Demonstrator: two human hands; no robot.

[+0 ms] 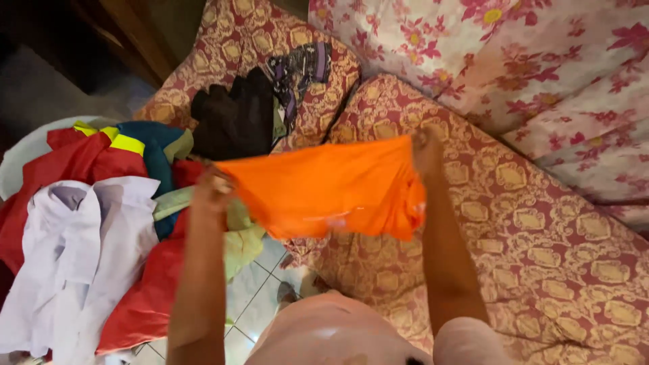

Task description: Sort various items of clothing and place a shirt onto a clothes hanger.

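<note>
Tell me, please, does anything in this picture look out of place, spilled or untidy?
Both hands, left and right, hold up an orange cloth garment that looks normal. The untidy part is at the left: a heap of red, white and teal clothes overflows a white basket, and dark garments lie crumpled on the patterned red-and-gold cushion.
</note>
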